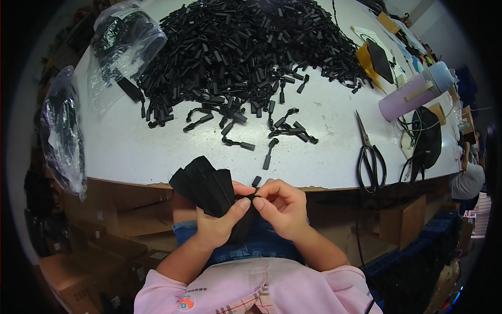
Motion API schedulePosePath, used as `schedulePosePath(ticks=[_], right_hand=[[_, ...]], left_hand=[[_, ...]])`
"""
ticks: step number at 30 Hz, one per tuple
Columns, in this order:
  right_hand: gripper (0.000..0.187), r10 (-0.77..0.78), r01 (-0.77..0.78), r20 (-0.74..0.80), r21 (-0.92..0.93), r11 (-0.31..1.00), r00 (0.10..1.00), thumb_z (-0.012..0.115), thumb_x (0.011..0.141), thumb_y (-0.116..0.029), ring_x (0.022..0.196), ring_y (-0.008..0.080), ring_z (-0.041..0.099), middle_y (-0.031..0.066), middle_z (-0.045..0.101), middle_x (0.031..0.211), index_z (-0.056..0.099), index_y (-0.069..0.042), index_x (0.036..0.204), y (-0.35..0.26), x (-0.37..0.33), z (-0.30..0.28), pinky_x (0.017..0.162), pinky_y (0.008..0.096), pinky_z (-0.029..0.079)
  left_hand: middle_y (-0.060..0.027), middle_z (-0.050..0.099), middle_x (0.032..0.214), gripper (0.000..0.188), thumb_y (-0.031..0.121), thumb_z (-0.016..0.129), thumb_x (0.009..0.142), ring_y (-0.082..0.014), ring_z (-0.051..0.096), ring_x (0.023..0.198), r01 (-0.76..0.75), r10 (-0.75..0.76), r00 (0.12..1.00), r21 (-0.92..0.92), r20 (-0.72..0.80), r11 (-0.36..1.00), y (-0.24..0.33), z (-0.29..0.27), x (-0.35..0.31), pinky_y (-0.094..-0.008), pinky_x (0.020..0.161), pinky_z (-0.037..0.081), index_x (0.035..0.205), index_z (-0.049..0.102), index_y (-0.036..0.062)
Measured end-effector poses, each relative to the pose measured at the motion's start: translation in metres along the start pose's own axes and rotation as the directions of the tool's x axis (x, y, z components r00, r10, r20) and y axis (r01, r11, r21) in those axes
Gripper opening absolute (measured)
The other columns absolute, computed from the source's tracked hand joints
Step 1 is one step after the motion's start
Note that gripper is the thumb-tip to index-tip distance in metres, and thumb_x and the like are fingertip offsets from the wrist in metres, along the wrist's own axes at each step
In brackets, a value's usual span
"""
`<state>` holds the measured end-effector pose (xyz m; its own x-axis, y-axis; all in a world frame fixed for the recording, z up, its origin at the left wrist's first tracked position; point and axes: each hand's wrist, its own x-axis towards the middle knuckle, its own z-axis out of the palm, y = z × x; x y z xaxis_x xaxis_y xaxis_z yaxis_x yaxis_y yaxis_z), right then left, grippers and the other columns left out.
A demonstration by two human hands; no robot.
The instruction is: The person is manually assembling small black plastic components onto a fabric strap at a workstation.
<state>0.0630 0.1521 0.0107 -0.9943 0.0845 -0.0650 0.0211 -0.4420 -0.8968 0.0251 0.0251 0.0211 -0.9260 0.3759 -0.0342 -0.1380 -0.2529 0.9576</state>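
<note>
My left hand point(222, 222) is closed around a bundle of black fabric strips point(203, 183) that look like zipper tapes. The bundle fans out to the upper left, and a length of it hangs toward my lap. My right hand point(284, 208) is closed in a pinch right beside the left thumb. Between the fingertips of both hands a black zipper pull point(256, 181) sticks up; how it joins the strip is hidden by my fingers. Ahead on the white table point(319, 162) lie several loose zipper pulls point(269, 153), in front of a large heap of the same pulls point(225, 57).
Black-handled scissors point(370, 162) lie at the right, near a lilac bottle point(410, 97) and a phone point(380, 61) on a yellow stand. Clear plastic bags point(123, 47) with black items are at the left. Cardboard boxes point(78, 277) stand below left. Another person point(467, 180) is at far right.
</note>
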Motion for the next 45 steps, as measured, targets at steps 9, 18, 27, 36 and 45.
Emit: schedulePosePath(ticks=[9, 18, 27, 36, 45], right_hand=[[0.01, -0.005, 0.021, 0.085, -0.181, 0.983, 0.996, 0.053, 0.08, -0.009, 0.055, 0.0029, 0.041, -0.0001, 0.047, 0.065, 0.051, 0.001, 0.082, 0.005, -0.004, -0.008, 0.048, 0.0169, 0.032], [0.009, -0.539, 0.525, 0.178, -0.6, 0.603, 0.823, 0.057, 0.075, -0.005, 0.053, 0.007, 0.042, 0.0025, 0.048, 0.064, 0.053, 0.001, 0.082, 0.015, -0.001, -0.01, 0.045, 0.0199, 0.035], [0.017, -0.341, 0.405, 0.218, -0.522, 0.75, 0.914, 0.06, 0.067, 0.002, 0.043, 0.0074, 0.042, 0.0048, 0.05, 0.061, 0.056, 0.001, 0.083, -0.006, -0.001, -0.014, 0.042, 0.02, 0.035], [0.02, -0.53, 0.521, 0.252, -0.723, 0.454, 0.81, 0.059, 0.064, 0.006, 0.046, 0.0107, 0.048, 0.0083, 0.056, 0.063, 0.056, 0.002, 0.084, 0.001, -0.003, -0.008, 0.044, 0.0195, 0.039], [0.019, -0.398, 0.424, 0.21, -0.69, 0.587, 0.893, 0.06, 0.065, 0.006, 0.049, 0.01, 0.05, 0.0072, 0.055, 0.062, 0.057, 0.002, 0.084, -0.013, -0.006, -0.011, 0.045, 0.0188, 0.04]], left_hand=[[-0.0066, 0.051, 0.083, 0.017, 0.006, 0.06, 0.071, -0.0121, 0.05, 0.075, -0.017, 0.013, 0.999, 0.066, 0.052, 0.998, 0.002, -0.003, -0.001, -0.0225, 0.067, 0.04, 0.086, 0.054, 0.0006], [-0.0043, 0.053, 0.081, 0.018, 0.0, 0.06, 0.072, -0.0089, 0.051, 0.073, 0.087, -0.089, 0.995, 0.036, 0.052, 0.996, -0.007, -0.007, -0.009, -0.0207, 0.064, 0.041, 0.088, 0.053, 0.0005], [-0.0022, 0.054, 0.08, 0.018, -0.005, 0.058, 0.072, -0.0063, 0.05, 0.072, -0.027, 0.007, 0.99, 0.14, 0.143, 0.99, -0.009, -0.01, -0.011, -0.0187, 0.063, 0.041, 0.089, 0.053, -0.0002], [-0.003, 0.054, 0.081, 0.015, -0.002, 0.057, 0.073, -0.0082, 0.05, 0.074, 0.064, -0.067, 0.995, 0.036, 0.073, 0.997, -0.016, -0.003, -0.007, -0.0207, 0.067, 0.042, 0.087, 0.053, -0.001], [-0.0039, 0.054, 0.083, 0.015, 0.0, 0.058, 0.074, -0.0085, 0.05, 0.075, -0.01, 0.002, 0.993, 0.069, 0.114, 0.998, -0.019, -0.002, -0.007, -0.021, 0.067, 0.041, 0.088, 0.053, -0.0007]])
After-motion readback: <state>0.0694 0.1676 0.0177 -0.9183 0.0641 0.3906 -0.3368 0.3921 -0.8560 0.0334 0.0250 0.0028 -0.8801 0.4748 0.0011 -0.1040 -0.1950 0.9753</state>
